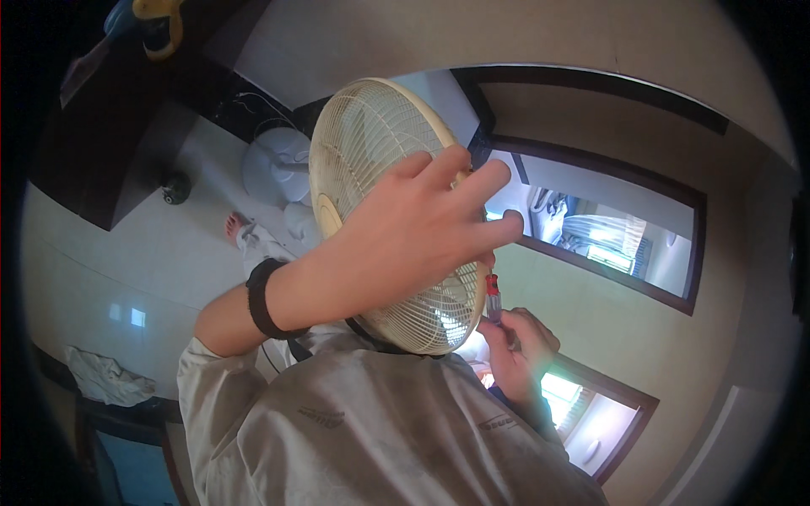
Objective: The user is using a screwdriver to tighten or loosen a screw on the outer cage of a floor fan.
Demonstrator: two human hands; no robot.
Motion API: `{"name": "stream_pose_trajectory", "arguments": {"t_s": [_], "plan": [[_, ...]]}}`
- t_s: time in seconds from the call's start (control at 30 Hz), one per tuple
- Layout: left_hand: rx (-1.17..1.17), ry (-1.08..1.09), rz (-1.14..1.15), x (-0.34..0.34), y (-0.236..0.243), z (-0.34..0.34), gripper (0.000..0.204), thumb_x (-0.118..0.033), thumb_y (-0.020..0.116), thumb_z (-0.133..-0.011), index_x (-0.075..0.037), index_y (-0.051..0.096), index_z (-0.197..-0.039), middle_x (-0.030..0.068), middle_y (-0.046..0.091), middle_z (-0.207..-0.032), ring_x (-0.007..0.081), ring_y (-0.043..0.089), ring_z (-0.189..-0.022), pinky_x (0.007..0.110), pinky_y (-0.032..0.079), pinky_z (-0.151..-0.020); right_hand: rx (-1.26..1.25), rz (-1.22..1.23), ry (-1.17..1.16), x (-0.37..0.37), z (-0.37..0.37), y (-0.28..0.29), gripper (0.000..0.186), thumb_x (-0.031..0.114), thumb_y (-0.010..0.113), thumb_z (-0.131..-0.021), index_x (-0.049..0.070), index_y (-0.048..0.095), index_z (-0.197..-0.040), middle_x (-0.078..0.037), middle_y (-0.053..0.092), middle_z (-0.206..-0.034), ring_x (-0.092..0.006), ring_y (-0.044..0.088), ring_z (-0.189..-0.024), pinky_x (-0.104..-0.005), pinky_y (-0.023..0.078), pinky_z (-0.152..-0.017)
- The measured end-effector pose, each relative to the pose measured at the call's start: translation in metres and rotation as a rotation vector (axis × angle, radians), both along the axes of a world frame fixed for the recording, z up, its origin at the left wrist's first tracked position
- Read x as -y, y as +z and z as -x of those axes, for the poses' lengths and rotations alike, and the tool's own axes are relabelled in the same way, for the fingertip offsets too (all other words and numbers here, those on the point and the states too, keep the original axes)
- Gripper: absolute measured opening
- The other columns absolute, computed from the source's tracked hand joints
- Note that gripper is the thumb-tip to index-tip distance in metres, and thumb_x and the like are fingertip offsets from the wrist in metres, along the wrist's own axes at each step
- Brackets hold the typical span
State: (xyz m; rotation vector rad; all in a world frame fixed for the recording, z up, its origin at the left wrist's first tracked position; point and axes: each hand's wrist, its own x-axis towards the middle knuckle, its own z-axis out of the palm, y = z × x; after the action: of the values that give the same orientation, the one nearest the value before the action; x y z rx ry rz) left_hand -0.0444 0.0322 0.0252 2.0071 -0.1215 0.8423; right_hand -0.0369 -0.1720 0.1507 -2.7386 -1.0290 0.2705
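A cream-coloured electric fan (380,160) with a round wire cage is tilted in front of my chest. My left hand (413,223), with a black band at the wrist, lies across the cage. Its fingers bend over the right-hand rim, and the fingertips there are partly hidden. Low on the right, my right hand (523,341) grips a screwdriver (494,297) with a red and clear handle. The screwdriver is upright beside the cage rim, just below my left thumb. Its tip cannot be made out.
A round white base (268,164) with a pole rests on the floor behind the fan. Dark furniture (93,160) stands at the far left, with a small dark round object (175,187) near it. A crumpled pale cloth (110,377) lies at the left. Dark-framed openings (607,223) are at the right.
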Motion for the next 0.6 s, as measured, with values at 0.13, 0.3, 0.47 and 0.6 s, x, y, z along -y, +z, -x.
{"name": "stream_pose_trajectory", "arguments": {"t_s": [0.13, 0.3, 0.47, 0.6], "plan": [[0.011, 0.026, -0.049, 0.002, -0.001, -0.002, 0.033, -0.031, 0.071, -0.072, -0.021, 0.055, -0.099, 0.0051, 0.052, -0.11, 0.0247, 0.055, -0.1, 0.037, 0.051, -0.078, -0.035, -0.034, -0.1, -0.001, 0.004, 0.0, 0.01, 0.002, 0.069, -0.084, -0.004, 0.063, -0.088, -0.009, 0.059, -0.069, -0.0134, 0.053, -0.057, -0.0259, 0.041, -0.052], [-0.02, 0.006, -0.029, 0.005, 0.0, 0.0, 0.025, -0.029, 0.071, -0.071, -0.019, 0.058, -0.09, 0.0049, 0.051, -0.111, 0.0248, 0.054, -0.102, 0.037, 0.052, -0.076, -0.098, 0.029, -0.255, 0.005, 0.004, 0.002, 0.015, 0.009, 0.057, -0.094, -0.004, 0.063, -0.09, -0.006, 0.057, -0.068, -0.011, 0.05, -0.058, -0.0244, 0.04, -0.054], [-0.044, 0.018, -0.04, 0.007, 0.003, 0.0, 0.022, -0.028, 0.071, -0.069, -0.017, 0.06, -0.085, 0.005, 0.051, -0.11, 0.0248, 0.054, -0.103, 0.036, 0.052, -0.076, -0.419, -0.17, -0.362, 0.01, 0.002, -0.002, 0.025, 0.016, 0.048, -0.1, -0.002, 0.064, -0.09, -0.001, 0.051, -0.065, -0.0087, 0.044, -0.056, -0.0227, 0.034, -0.053], [-0.048, 0.042, -0.028, 0.008, 0.004, 0.004, 0.023, -0.027, 0.072, -0.068, -0.016, 0.062, -0.085, 0.0053, 0.051, -0.11, 0.0246, 0.054, -0.105, 0.037, 0.053, -0.077, -0.349, -0.117, -0.281, 0.015, -0.002, -0.004, 0.022, 0.014, 0.05, -0.098, -0.002, 0.062, -0.089, -0.002, 0.051, -0.066, -0.0091, 0.045, -0.058, -0.0228, 0.034, -0.053]]}}
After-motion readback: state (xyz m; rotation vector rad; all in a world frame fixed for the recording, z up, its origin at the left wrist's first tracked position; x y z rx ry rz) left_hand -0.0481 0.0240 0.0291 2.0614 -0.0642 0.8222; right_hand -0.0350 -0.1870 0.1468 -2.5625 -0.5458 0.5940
